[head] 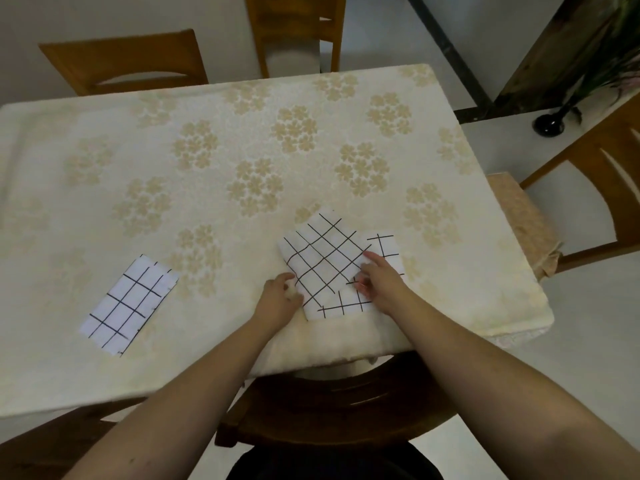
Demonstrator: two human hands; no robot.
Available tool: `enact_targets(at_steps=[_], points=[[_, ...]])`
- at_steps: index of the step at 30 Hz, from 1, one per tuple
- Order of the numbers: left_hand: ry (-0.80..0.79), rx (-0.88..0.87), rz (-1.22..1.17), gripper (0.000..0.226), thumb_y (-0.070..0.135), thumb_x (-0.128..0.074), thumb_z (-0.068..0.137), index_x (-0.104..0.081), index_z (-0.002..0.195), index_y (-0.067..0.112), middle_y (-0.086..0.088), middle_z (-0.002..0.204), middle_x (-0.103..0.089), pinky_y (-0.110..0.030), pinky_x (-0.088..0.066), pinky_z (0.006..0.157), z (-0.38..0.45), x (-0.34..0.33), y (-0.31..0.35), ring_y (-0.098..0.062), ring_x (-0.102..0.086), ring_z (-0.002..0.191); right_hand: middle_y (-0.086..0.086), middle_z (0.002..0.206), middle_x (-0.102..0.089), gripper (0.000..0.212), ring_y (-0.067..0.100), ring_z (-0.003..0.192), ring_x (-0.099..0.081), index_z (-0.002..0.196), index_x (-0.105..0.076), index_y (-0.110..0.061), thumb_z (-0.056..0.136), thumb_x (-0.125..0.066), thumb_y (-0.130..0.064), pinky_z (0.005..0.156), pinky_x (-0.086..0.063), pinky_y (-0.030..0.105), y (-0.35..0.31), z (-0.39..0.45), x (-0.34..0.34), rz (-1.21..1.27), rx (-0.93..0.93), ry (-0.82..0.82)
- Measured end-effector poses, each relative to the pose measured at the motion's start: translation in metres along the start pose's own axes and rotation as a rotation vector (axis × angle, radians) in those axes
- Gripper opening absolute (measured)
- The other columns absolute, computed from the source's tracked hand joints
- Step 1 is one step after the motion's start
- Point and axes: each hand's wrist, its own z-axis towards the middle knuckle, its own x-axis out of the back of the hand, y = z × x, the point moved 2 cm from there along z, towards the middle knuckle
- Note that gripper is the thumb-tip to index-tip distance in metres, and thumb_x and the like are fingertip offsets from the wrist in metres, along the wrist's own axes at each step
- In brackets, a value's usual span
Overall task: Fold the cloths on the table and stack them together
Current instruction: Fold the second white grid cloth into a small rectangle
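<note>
— Near the front edge of the table (242, 140), toward its right corner, both hands are on a white cloth with a black grid (322, 261). See it?

— I do. It lies at a slant, its upper corner pointing toward the middle of the table, and it sits on top of another grid cloth (388, 247) that pokes out at the right and along the front.

— The left hand (280, 299) is at the cloth's left front edge, fingers curled in against it. Pinching the hem, or just bunched beside it?

— Looks like a pinch on the edge, though the fingertips are tucked out of sight, so I can't swear to it.

— And the right hand (379, 282)?

— Palm down across the seam where the two cloths overlap, fingers stretched out flat and pressing, nothing gripped.

— Over toward the left front of the table there's a third one.

— Yes, a folded grid cloth (130, 303), a long narrow rectangle lying askew, well apart from both hands.

— The tablecloth under it all is cream with pale gold flower clusters.

— And wooden chairs stand round: two at the far edge (124, 64), one by the right edge (588, 202), one dark one (332, 410) tucked at the front edge between the person's forearms.
</note>
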Motion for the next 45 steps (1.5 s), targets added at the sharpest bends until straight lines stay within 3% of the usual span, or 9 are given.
enact_targets(at_steps=[3, 13, 19, 29, 33, 36, 39, 42, 45], points=[[-0.001, -0.053, 0.036, 0.042, 0.020, -0.065, 0.086, -0.055, 0.127, 0.017, -0.016, 0.111, -0.053, -0.026, -0.042, 0.083, 0.001, 0.002, -0.001, -0.027, -0.058, 0.098, 0.004, 0.050, -0.051, 0.038, 0.012, 0.043, -0.049, 0.132, -0.051, -0.010, 0.095, -0.045, -0.001, 0.059, -0.044, 0.029, -0.002, 0.004, -0.004, -0.118, 0.058, 0.008], [0.048, -0.211, 0.125, 0.047, 0.015, -0.058, 0.091, -0.046, 0.136, 0.013, -0.016, 0.131, -0.046, -0.029, -0.040, 0.095, 0.005, -0.005, 0.015, -0.029, -0.054, 0.111, 0.007, 0.085, -0.060, 0.041, 0.015, 0.069, -0.060, 0.139, -0.041, -0.008, 0.098, -0.046, -0.009, 0.058, -0.051, 0.018, 0.012, -0.054, 0.028, -0.269, 0.152, 0.042], [-0.042, -0.358, 0.405, 0.061, 0.033, -0.051, 0.094, -0.028, 0.149, 0.020, -0.008, 0.157, -0.021, -0.039, -0.033, 0.110, 0.010, -0.026, 0.018, -0.025, -0.022, 0.143, 0.014, 0.111, -0.059, 0.051, 0.024, 0.085, -0.059, 0.143, -0.035, -0.003, 0.095, -0.049, -0.011, 0.061, -0.048, 0.028, 0.036, -0.052, 0.049, -0.399, -0.028, 0.115], [-0.132, -0.368, 0.723, 0.065, 0.051, -0.032, 0.097, -0.005, 0.152, 0.031, -0.004, 0.161, 0.012, -0.045, -0.018, 0.116, 0.008, -0.045, 0.009, -0.027, 0.005, 0.148, 0.015, 0.136, -0.050, 0.055, 0.029, 0.099, -0.063, 0.144, -0.037, -0.006, 0.093, -0.048, -0.022, 0.082, -0.055, 0.041, 0.024, -0.045, 0.059, -0.513, 0.010, 0.202], [-0.111, -0.365, 0.693, 0.064, 0.050, -0.034, 0.098, -0.007, 0.153, 0.030, -0.006, 0.161, 0.011, -0.045, -0.015, 0.116, 0.007, -0.048, 0.009, -0.028, 0.004, 0.148, 0.006, 0.097, -0.060, 0.043, 0.026, 0.083, -0.061, 0.130, -0.049, -0.004, 0.091, -0.050, -0.021, 0.064, -0.051, 0.032, 0.017, -0.042, 0.061, -0.524, 0.066, 0.198], [-0.106, -0.353, 0.641, 0.063, 0.048, -0.036, 0.098, -0.010, 0.153, 0.028, -0.006, 0.161, 0.009, -0.045, -0.015, 0.117, 0.008, -0.048, 0.012, -0.026, 0.002, 0.148, 0.011, 0.121, -0.054, 0.059, 0.034, 0.101, -0.063, 0.121, -0.052, -0.011, 0.071, -0.050, -0.043, 0.079, -0.054, 0.040, 0.032, -0.015, 0.073, -0.587, 0.096, 0.194], [-0.004, -0.375, 0.357, 0.060, 0.032, -0.053, 0.095, -0.030, 0.149, 0.019, -0.011, 0.160, -0.006, -0.032, -0.026, 0.114, 0.007, -0.044, 0.020, -0.028, -0.020, 0.145, 0.011, 0.139, -0.032, 0.057, 0.034, 0.104, -0.059, 0.139, -0.039, -0.012, 0.086, -0.055, -0.026, 0.089, -0.048, 0.036, 0.016, -0.032, 0.068, -0.621, 0.133, 0.222], [0.137, -0.173, -0.080, 0.057, 0.016, -0.064, 0.089, -0.041, 0.141, 0.018, -0.013, 0.150, -0.025, -0.021, -0.040, 0.091, 0.008, -0.035, 0.029, -0.025, -0.054, 0.114, 0.014, 0.145, -0.019, 0.063, 0.031, 0.106, -0.052, 0.147, -0.027, -0.009, 0.091, -0.055, -0.016, 0.088, -0.038, 0.027, 0.010, -0.033, 0.074, -0.650, 0.133, 0.303], [0.163, 0.099, -0.345, 0.064, 0.019, -0.069, 0.086, -0.036, 0.141, 0.017, -0.008, 0.120, -0.053, -0.028, -0.047, 0.077, 0.010, -0.030, 0.036, -0.016, -0.057, 0.092, 0.013, 0.142, -0.020, 0.062, 0.029, 0.095, -0.055, 0.145, -0.029, -0.010, 0.090, -0.057, -0.015, 0.088, -0.042, 0.030, 0.010, -0.029, 0.072, -0.691, 0.201, 0.311]])
